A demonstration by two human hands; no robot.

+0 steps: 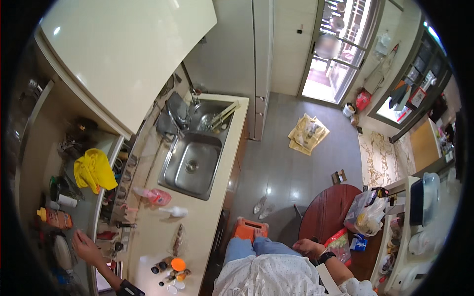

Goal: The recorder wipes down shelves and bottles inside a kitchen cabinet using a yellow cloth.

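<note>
My left hand (84, 246) is raised into an upper cabinet with its fingers loosely apart, and I see nothing held in it. Closest to it are a white round object (62, 251), perhaps a dish or lid, and an orange-brown bottle with a yellow cap (55, 218). A crumpled yellow cloth (94, 170) drapes over the shelf edge farther along. At my side, my right hand (307, 247) hangs with curled fingers beside a red-edged plastic bag (339, 246); its palm is hidden. My bare feet are on an orange step stool (246, 227).
The counter (148, 236) holds a pink soap bottle (160, 197), a white bottle (176, 211) and several small jars (178, 264). Beyond is a double steel sink (190, 166). A round red-brown table (326, 211) stands on my right. Slippers (264, 208) and yellowish sheets (309, 133) lie on the floor.
</note>
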